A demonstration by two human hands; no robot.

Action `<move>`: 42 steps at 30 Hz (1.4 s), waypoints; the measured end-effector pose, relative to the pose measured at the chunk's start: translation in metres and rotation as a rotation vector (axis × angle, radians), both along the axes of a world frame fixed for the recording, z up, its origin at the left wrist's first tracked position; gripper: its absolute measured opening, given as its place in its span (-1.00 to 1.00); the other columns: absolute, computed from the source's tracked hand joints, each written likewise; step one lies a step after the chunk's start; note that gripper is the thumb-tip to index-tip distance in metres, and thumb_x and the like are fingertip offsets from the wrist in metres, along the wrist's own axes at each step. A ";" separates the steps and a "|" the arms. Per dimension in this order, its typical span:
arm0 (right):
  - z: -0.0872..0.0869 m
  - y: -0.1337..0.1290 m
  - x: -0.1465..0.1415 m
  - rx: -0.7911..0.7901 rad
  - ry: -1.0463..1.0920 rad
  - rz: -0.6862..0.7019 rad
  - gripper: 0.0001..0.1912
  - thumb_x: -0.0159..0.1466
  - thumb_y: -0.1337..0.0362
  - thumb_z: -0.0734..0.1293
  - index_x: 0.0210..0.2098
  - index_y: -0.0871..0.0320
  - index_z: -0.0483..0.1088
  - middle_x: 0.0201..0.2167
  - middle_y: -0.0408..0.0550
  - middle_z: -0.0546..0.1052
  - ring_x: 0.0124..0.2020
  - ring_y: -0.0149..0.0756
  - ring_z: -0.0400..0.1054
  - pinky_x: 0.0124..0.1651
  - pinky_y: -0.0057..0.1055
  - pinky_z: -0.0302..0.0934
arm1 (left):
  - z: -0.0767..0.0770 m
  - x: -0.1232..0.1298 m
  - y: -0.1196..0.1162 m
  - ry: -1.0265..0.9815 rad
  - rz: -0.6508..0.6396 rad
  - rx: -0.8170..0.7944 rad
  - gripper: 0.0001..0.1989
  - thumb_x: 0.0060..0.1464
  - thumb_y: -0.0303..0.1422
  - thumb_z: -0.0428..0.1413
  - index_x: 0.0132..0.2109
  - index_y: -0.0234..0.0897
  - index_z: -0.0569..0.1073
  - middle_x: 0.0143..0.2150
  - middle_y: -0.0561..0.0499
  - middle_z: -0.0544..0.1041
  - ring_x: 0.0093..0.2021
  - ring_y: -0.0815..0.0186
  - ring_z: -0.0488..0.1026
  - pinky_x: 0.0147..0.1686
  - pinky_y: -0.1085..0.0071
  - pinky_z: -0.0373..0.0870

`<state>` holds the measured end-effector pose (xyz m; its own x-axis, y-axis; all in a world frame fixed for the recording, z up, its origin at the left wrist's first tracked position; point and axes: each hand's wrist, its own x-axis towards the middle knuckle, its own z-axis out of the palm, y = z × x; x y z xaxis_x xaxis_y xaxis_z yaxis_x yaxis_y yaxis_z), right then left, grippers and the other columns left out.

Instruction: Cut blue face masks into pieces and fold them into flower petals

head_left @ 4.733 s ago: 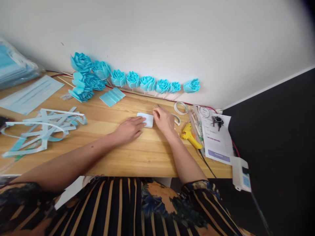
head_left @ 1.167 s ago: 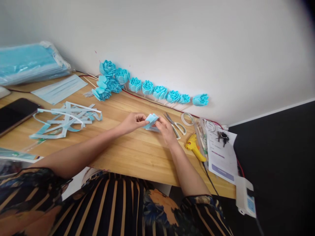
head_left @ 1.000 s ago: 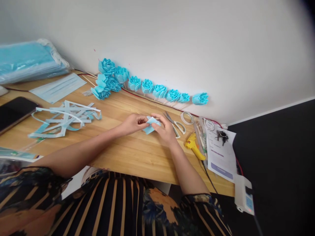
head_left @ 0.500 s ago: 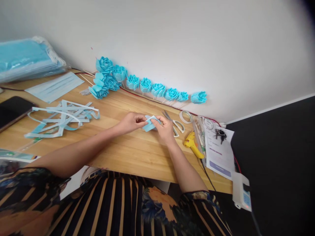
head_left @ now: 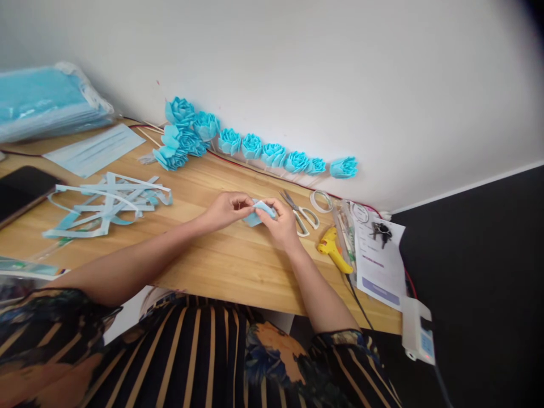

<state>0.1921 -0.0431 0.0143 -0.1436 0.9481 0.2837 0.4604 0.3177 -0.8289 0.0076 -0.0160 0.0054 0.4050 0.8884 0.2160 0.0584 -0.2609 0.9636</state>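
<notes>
A small piece of light blue mask fabric (head_left: 254, 219) is pinched between both my hands above the middle of the table. My left hand (head_left: 227, 209) grips its left edge with thumb and fingertips. On the other side my right hand (head_left: 280, 224) presses it between thumb and fingers, which cover part of it. A fold shows near the fingertips. Just right of my right hand lie scissors (head_left: 300, 212) with white handles. Several blue fabric flowers (head_left: 272, 154) on thin sticks stand in a row by the wall, with a cluster of more flowers (head_left: 181, 136) at its left end.
Cut mask strips (head_left: 108, 207), a flat mask sheet (head_left: 96, 150), a phone (head_left: 26, 192) and a bagged mask stack (head_left: 46, 102) occupy the left side. At right are tape (head_left: 321, 202), a yellow glue gun (head_left: 334, 250), papers (head_left: 378, 266), keys (head_left: 381, 232) and a power strip (head_left: 417, 330).
The fabric piece has been folded over between my fingers, and less of its flat face shows. My right hand has shifted slightly to the left.
</notes>
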 end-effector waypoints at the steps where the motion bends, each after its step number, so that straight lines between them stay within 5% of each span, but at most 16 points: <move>1: -0.001 0.000 0.000 -0.009 0.024 0.011 -0.76 0.17 0.14 0.38 -0.20 0.10 0.46 -0.30 -0.11 0.56 -0.33 -0.29 0.42 -0.24 -0.37 0.32 | 0.002 0.000 0.000 -0.012 0.009 -0.012 -0.81 0.01 -0.25 0.20 -0.40 -0.32 0.51 -0.43 0.00 0.50 -0.42 0.37 0.36 -0.40 0.47 0.26; 6: -0.003 0.005 0.004 -0.041 0.098 0.010 -0.65 0.15 0.22 0.37 -0.06 0.07 0.38 -0.15 -0.07 0.54 -0.21 -0.26 0.44 -0.16 -0.33 0.37 | 0.007 -0.003 0.002 -0.115 0.073 -0.094 -0.79 -0.04 -0.25 0.23 -0.44 -0.33 0.49 -0.43 0.01 0.49 -0.41 0.38 0.37 -0.39 0.46 0.27; 15: -0.005 0.013 0.013 0.019 0.038 -0.018 -0.59 0.18 0.26 0.32 0.04 0.10 0.39 -0.32 -0.11 0.48 -0.25 -0.32 0.41 -0.07 -0.31 0.36 | 0.002 -0.006 0.008 -0.079 0.176 -0.213 -0.78 0.03 -0.23 0.21 -0.39 -0.31 0.49 -0.72 0.14 0.32 -0.69 0.50 0.15 -0.64 0.50 0.02; 19: -0.009 0.013 0.012 0.020 0.033 -0.031 -0.57 0.19 0.26 0.32 0.07 0.07 0.41 -0.30 -0.12 0.47 -0.29 -0.34 0.39 -0.17 -0.36 0.38 | 0.003 -0.007 0.008 -0.141 0.102 -0.322 -0.73 0.00 -0.18 0.26 -0.37 -0.33 0.46 -0.61 0.02 0.50 -0.66 0.44 0.33 -0.61 0.49 0.24; 23: -0.014 0.014 0.011 -0.042 0.133 -0.018 -0.54 0.20 0.23 0.31 0.11 0.06 0.40 -0.27 -0.10 0.47 -0.36 -0.36 0.38 -0.31 -0.38 0.40 | 0.003 -0.007 0.008 -0.230 0.044 -0.367 -0.66 -0.05 -0.15 0.30 -0.36 -0.36 0.44 -0.44 -0.09 0.61 -0.43 0.31 0.55 -0.34 0.38 0.48; 42: -0.010 0.011 0.002 -0.287 0.488 0.008 -0.60 0.09 0.07 0.44 -0.11 0.09 0.51 -0.16 -0.07 0.60 -0.19 -0.19 0.52 -0.05 -0.16 0.45 | 0.001 -0.003 0.007 -0.261 0.080 -0.310 -0.64 -0.03 -0.13 0.29 -0.30 -0.35 0.42 -0.51 0.01 0.56 -0.48 0.32 0.55 -0.40 0.40 0.51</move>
<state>0.1939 -0.0326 0.0042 -0.0674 0.9965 0.0503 0.0009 0.0505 -0.9987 0.0043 -0.0088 0.0068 0.2986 0.9542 0.0197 -0.1903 0.0392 0.9809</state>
